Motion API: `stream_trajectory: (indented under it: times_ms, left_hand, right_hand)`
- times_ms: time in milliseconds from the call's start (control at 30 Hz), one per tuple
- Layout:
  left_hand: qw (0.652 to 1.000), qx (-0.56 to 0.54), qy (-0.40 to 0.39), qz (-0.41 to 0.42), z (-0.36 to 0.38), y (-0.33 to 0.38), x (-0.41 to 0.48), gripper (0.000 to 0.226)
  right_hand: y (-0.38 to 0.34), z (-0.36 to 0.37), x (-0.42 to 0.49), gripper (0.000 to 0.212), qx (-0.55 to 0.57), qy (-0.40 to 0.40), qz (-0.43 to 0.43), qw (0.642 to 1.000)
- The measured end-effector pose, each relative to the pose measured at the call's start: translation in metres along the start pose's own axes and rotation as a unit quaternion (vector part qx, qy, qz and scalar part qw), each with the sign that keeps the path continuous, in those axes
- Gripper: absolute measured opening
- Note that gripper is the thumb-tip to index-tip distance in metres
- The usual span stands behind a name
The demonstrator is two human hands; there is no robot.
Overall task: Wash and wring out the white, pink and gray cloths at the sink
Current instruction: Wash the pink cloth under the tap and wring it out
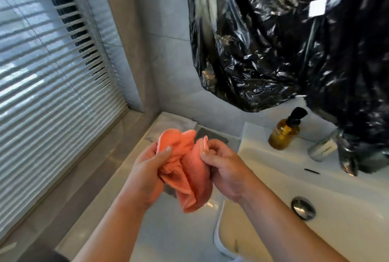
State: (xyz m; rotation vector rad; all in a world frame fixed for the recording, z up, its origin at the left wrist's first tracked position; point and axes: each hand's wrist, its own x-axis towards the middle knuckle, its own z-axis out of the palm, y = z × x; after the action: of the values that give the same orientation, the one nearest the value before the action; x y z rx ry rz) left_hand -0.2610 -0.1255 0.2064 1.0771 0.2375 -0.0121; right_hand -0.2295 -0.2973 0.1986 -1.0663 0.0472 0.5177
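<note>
Beside the sink [263, 169], left hand [145, 175] and right hand [226, 169] each grip the crumpled, bunched pink cloth [187, 169].

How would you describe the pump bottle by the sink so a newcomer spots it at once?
Start at the white sink on the right, below the hanging black plastic sheet. On the sink's back ledge, near its left corner, stands a bottle. It is amber brown with a black pump top, unlike the pale grey cylinder to its right.
</note>
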Motion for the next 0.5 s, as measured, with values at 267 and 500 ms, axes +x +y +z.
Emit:
stream_trajectory:
  times_ms: [267, 500]
  left_hand:
    - [0.992, -0.002, -0.099, -0.081, 0.145, -0.059, -0.009, 0.025]
    - [0.974, -0.045, -0.158, -0.159, 0.244, -0.090, -0.034, 0.031]
  right_hand:
    - [-0.049, -0.113, -0.111, 0.039, -0.182, 0.168, 0.002, 0.969]
    - [-0.068, -0.187, -0.174, 0.034, -0.594, 0.144, 0.075, 0.788]
